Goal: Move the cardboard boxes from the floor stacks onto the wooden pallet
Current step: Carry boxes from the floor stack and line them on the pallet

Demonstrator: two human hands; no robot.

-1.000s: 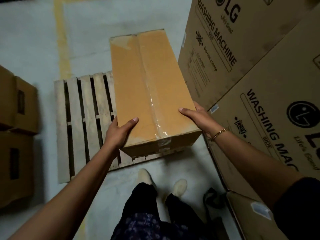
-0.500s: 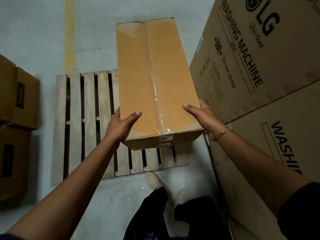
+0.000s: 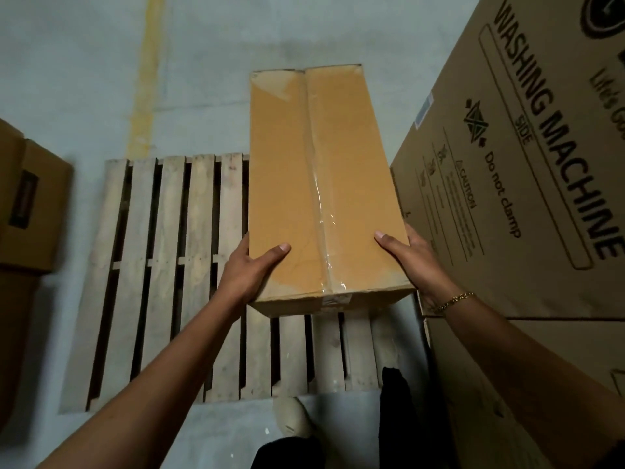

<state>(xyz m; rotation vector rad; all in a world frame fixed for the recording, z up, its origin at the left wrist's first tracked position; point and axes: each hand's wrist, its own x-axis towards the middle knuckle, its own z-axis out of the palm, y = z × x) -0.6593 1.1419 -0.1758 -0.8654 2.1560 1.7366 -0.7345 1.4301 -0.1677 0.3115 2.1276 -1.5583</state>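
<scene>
A long tan cardboard box [image 3: 318,184], taped down its middle seam, lies lengthwise over the right part of the wooden pallet [image 3: 169,275]. My left hand [image 3: 252,269] grips the box's near left corner, thumb on top. My right hand [image 3: 411,257] grips its near right edge, thumb on top, fingers down the side. Whether the box rests on the slats or hangs just above them cannot be told. The pallet's left slats are bare.
Big printed washing machine cartons [image 3: 527,170] stand tight against the pallet's right side. Brown boxes [image 3: 30,204] are stacked at the left edge. A yellow floor line [image 3: 145,72] runs beyond the pallet. My shoe [image 3: 292,418] is at the pallet's near edge.
The box has travelled forward and lower over the pallet, both hands still holding it. My feet have stepped up to the pallet's near edge.
</scene>
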